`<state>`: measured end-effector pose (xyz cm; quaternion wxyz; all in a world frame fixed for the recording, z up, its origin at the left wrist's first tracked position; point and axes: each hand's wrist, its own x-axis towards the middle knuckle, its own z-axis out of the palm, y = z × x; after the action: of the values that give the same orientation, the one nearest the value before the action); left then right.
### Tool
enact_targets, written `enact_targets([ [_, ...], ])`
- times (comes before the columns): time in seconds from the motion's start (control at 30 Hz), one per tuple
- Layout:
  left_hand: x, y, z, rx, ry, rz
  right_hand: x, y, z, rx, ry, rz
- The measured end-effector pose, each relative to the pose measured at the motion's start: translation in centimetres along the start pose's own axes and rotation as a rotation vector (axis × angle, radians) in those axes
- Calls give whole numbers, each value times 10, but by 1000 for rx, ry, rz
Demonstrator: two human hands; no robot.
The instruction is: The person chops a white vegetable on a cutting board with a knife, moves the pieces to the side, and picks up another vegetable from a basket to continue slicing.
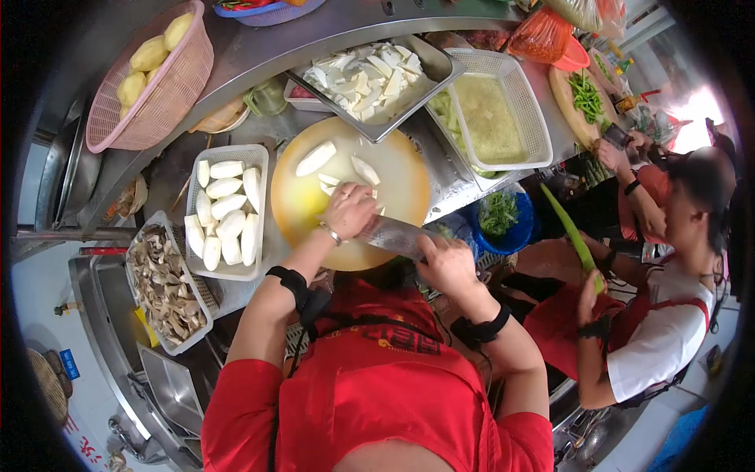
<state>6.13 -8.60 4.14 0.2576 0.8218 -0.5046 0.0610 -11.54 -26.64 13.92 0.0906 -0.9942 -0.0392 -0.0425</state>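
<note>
A round, yellowed cutting board point(409, 177) lies in front of me. My right hand point(448, 266) grips the handle of a cleaver point(393, 237), its broad blade pointing left over the board's near side. Beside the blade, my left hand point(351, 211) is curled down on a white king oyster mushroom, mostly hidden under the fingers. A whole king oyster mushroom point(316, 159) and a cut piece point(364, 170) rest farther back on the board. Small white pieces point(328, 182) lie just beyond my left fingers.
Left of the board stand a white basket point(263, 208) of king oyster mushrooms and a basket point(206, 318) of grey-brown mushrooms. Behind, a metal tray point(444, 72) holds white chunks. A white basket point(539, 130) sits right. A co-worker point(657, 330) holds a long green vegetable point(570, 228).
</note>
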Motion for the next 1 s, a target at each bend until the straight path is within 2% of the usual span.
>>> enact_targets([
  [0.17, -13, -37, -5, 144, 72, -123, -17, 12, -14, 137, 47, -8],
  [0.23, -15, -39, -5, 113, 219, -383, -21, 14, -14, 194, 31, 66],
  [0.27, -16, -39, -5, 112, 217, -384, -24, 16, -14, 251, 16, 138],
  [0.33, -21, -36, -3, -12, 145, -407, -34, 31, 22, 297, 80, 125],
  [0.4, -30, -26, 10, -26, 146, -404, -38, 38, 44, 1170, -178, 684],
  [0.43, -36, -17, 15, -59, 101, -413, -35, 33, 42, 1339, -208, 789],
  [0.47, -42, -8, 19, -90, 54, -422, -36, 30, 49, 1341, -215, 786],
  [0.5, -45, 5, 16, -85, 52, -428, -39, 27, 61, 1441, -206, 824],
  [0.53, -46, 21, 8, -19, 126, -512, -41, 24, 68, 1542, -197, 863],
  [0.57, -46, 32, 6, 47, 198, -594, -42, 22, 74, 1537, -246, 854],
  [0.6, -47, 35, 9, 52, 190, -598, -42, 19, 79, 1545, -253, 857],
  [0.67, -50, 43, 19, 168, 155, -763, -41, 9, 88, 1586, -261, 846],
  [0.73, -46, 49, 27, 86, 121, -780, -33, -1, 90, 1603, -282, 788],
  [0.87, -35, 53, 37, -47, 260, -775, -19, -25, 96, 1620, -437, 690],
  [0.93, -33, 53, 33, -158, 375, -773, -11, -40, 83, 1602, -469, 689],
  [1.0, -23, 53, 16, -183, 404, -760, -4, -46, 59, 1568, -447, 665],
])
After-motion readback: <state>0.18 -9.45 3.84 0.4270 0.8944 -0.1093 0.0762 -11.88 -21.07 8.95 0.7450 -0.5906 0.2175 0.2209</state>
